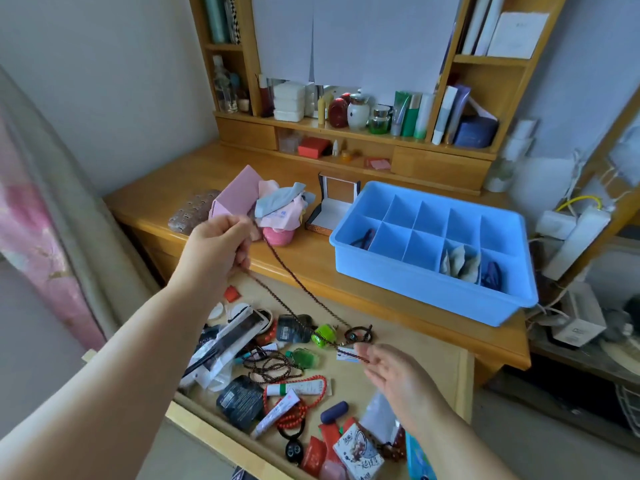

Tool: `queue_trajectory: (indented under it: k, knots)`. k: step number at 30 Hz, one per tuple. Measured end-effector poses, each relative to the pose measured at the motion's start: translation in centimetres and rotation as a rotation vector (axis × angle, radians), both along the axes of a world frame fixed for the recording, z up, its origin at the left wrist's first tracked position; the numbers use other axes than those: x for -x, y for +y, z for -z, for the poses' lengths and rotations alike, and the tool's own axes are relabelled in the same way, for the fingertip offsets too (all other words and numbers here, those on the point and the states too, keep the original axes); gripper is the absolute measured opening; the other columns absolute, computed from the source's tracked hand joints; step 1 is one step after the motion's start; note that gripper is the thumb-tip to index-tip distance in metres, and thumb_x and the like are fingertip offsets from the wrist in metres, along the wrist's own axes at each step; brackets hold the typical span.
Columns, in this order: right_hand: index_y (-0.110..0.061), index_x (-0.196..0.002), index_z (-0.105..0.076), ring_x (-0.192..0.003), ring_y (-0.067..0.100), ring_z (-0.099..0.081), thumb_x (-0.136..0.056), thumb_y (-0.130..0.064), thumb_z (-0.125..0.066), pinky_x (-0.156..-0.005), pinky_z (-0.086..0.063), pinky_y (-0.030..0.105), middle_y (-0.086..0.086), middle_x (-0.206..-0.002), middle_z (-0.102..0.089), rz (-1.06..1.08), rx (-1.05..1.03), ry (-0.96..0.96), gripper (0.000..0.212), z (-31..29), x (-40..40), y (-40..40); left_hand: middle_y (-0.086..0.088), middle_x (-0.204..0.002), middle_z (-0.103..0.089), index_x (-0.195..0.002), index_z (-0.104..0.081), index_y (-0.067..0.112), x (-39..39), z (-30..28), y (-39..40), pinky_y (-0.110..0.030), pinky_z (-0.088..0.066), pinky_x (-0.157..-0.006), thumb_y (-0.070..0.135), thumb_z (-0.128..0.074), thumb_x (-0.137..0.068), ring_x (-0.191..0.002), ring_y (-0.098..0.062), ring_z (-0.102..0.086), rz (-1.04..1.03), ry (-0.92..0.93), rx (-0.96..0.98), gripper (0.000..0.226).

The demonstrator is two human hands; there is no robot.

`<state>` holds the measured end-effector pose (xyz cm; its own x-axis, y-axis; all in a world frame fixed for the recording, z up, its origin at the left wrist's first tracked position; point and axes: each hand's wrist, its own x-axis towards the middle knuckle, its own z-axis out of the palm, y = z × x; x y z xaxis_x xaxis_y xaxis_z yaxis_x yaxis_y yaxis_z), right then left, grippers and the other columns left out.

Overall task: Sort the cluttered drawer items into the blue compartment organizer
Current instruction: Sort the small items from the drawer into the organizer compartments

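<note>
Two hands raised over an open drawer, a long dark beaded cord stretched between them. Left hand lifted high above the table, fingers curled round the cord's upper end. Right hand lower, over the drawer, cord's lower end pinched at the fingertips, other fingers loosely spread; exact grip hard to make out through blur. Cord looped near a dark ring down by the right hand; attached or merely in front, cannot tell.

Drawer cut off at the bottom edge, crowded with small things: red bead strings, a white tube, green bottles, dark flat packets, red sachets, a printed card box. Labels too blurred to read.

Blue organizer on the table to the right, ten compartments in two rows. Near row: something dark in the left end cell, grey-beige pouches in the fourth, a dark blue object in the right end cell, half hidden by the wall. Far row apparently bare.

Behind, a pink box with crumpled cloths, and a small open case.
</note>
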<state>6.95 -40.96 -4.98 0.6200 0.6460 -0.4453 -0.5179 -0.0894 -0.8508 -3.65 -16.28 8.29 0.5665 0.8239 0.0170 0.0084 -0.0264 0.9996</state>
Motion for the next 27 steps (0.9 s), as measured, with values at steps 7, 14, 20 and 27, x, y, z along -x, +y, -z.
queue_trajectory:
  k: [7, 14, 20, 27]
  knots:
    - [-0.008, -0.065, -0.052, -0.075, 0.026, -0.063, -0.077, -0.019, -0.058, -0.085, -0.048, 0.042, 0.011, -0.068, -0.06, 0.142, -0.343, 0.111, 0.016, -2.9, -2.1, -1.1, 0.011, -0.056, -0.063, -0.079, -0.069, 0.028, 1.7, 5.6, -3.7, -0.013, -0.038, -0.044, 0.029, -0.064, -0.088, -0.043, 0.0, -0.049, 0.239, 0.514, -0.412, 0.01]
    - [-0.007, -0.081, -0.068, -0.062, 0.019, -0.059, -0.085, -0.026, -0.054, -0.066, -0.051, 0.031, 0.009, -0.068, -0.063, -0.238, -0.237, -0.081, 0.024, -5.2, -0.9, 0.2, 0.007, -0.063, -0.066, -0.08, -0.066, 0.024, -1.6, 5.5, -10.4, -0.021, -0.044, -0.052, 0.028, -0.063, -0.089, -0.05, -0.009, -0.052, 0.681, 0.267, -0.339, 0.01]
    - [-0.008, -0.071, -0.06, -0.034, 0.008, -0.031, -0.082, -0.022, -0.059, -0.038, -0.038, 0.022, -0.005, -0.042, -0.035, -0.157, -0.304, 0.32, 0.018, -4.9, -1.7, -1.6, 0.006, -0.045, -0.04, -0.066, -0.05, 0.015, -0.6, 7.9, -6.4, -0.02, -0.04, -0.044, 0.04, -0.072, -0.071, -0.041, -0.01, -0.039, 0.446, 0.3, 0.217, 0.034]
    - [-0.01, -0.064, -0.061, -0.041, 0.014, -0.042, -0.082, -0.024, -0.058, -0.067, -0.053, 0.039, -0.001, -0.045, -0.039, 0.052, -0.308, 0.363, 0.023, -3.9, -2.6, -2.0, -0.003, -0.052, -0.045, -0.07, -0.047, 0.01, 1.4, 11.6, -6.3, -0.042, -0.056, -0.076, 0.015, -0.057, -0.087, -0.049, -0.016, -0.052, 0.146, -0.248, 0.86, 0.02]
